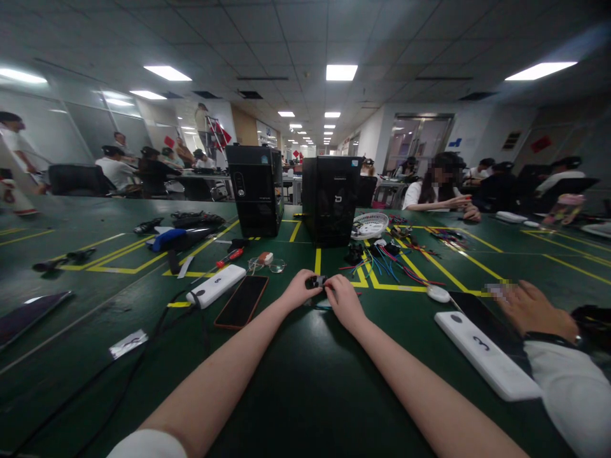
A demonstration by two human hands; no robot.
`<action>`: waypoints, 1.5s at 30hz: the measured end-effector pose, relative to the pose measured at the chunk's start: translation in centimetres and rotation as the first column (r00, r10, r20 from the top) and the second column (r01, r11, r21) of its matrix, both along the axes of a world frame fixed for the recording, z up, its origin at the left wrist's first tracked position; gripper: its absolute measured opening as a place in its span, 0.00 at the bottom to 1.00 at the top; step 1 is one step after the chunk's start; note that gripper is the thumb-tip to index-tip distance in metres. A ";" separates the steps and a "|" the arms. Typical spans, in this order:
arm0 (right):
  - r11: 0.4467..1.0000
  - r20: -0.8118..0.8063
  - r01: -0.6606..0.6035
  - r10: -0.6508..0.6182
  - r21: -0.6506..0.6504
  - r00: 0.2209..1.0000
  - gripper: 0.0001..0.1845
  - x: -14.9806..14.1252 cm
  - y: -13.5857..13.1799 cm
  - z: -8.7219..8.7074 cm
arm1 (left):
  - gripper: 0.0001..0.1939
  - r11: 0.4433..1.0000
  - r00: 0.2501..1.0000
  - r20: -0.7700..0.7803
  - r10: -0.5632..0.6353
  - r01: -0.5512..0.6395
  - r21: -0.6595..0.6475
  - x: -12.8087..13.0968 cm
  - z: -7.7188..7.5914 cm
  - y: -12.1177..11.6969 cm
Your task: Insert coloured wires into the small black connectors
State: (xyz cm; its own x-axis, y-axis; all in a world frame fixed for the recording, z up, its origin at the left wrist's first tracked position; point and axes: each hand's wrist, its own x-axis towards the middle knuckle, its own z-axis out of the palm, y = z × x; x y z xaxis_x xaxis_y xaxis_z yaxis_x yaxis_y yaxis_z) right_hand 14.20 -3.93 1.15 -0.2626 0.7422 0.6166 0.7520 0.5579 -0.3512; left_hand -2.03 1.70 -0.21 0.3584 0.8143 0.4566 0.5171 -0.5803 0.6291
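Note:
My left hand (303, 290) pinches a small black part (312, 281) with a greyish end, held just above the green table. Its exact kind is too small to tell. Against the part's right side, the fingers of my right hand (342, 296) are pressed together. A spot of red shows at those fingertips, but what they grip is hidden. Beneath the hands a bit of bluish wire (323, 308) is visible. A phone (242, 301) lies left of my left hand, with eyeglasses (275, 266) beyond it.
Two black computer towers (256, 191) stand ahead on the table (305, 394). Left are a white power bank (217, 286), a red screwdriver (230, 257) and black cables. Loose coloured wires (382, 261) and a white basket (370, 225) lie right, near a co-worker's hand (539, 312).

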 end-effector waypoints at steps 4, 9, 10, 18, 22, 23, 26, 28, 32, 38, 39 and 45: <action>0.992 0.196 -0.104 0.117 -0.074 0.974 0.06 -0.8 -0.7 -0.2 | 0.18 0.999 0.998 -0.055 -0.011 0.009 -0.040 -0.6 0.2 0.2; 0.980 0.309 -0.137 0.175 -0.141 0.935 0.05 -1.0 -1.2 0.4 | 0.21 0.996 0.996 -0.084 -0.016 0.008 -0.090 -0.8 0.3 -0.1; 0.981 0.313 -0.131 0.171 -0.144 0.934 0.06 -0.9 -1.4 0.7 | 0.21 0.995 0.996 -0.083 -0.015 0.007 -0.100 -0.8 0.3 -0.2; 0.970 0.516 0.055 0.078 -0.236 0.853 0.10 0.1 -2.2 2.5 | 0.15 0.997 0.999 -0.050 0.012 -0.016 -0.071 -0.4 0.4 -0.4; 0.952 0.569 0.101 0.087 -0.291 0.817 0.10 -0.4 -2.0 2.6 | 0.14 0.999 0.993 -0.110 -0.048 0.046 -0.022 -0.2 0.5 -0.8; 0.946 0.580 0.111 0.093 -0.306 0.809 0.11 -0.5 -2.0 2.6 | 0.14 0.999 0.992 -0.114 -0.052 0.050 -0.014 -0.2 0.5 -0.9; 0.928 0.615 0.158 0.090 -0.337 0.784 0.12 -0.9 -2.2 2.4 | 0.13 0.999 0.993 -0.111 -0.044 0.043 -0.016 -0.2 0.5 -0.9; 0.923 0.631 0.189 0.071 -0.334 0.773 0.14 -1.1 -2.4 2.2 | 0.13 0.999 0.993 -0.105 -0.047 0.044 -0.028 -0.2 0.6 -0.9; 0.928 0.619 0.195 0.047 -0.318 0.784 0.15 -1.1 -2.6 1.8 | 0.13 0.998 0.995 -0.090 -0.047 0.043 -0.046 -0.3 0.6 -0.8; 0.904 0.525 0.172 0.066 -0.391 0.848 0.14 0.2 -2.3 2.1 | 0.14 0.996 0.996 -0.079 -0.043 0.037 -0.075 -0.2 0.9 -1.0; 0.896 0.508 0.175 0.064 -0.409 0.859 0.14 0.4 -2.2 2.2 | 0.13 0.996 0.996 -0.080 -0.042 0.036 -0.083 -0.2 0.9 -1.0; 0.940 0.399 0.139 -0.003 -0.312 0.917 0.13 0.4 -2.1 2.8 | 0.15 0.998 0.993 -0.101 -0.064 0.063 -0.007 -0.3 0.9 -1.3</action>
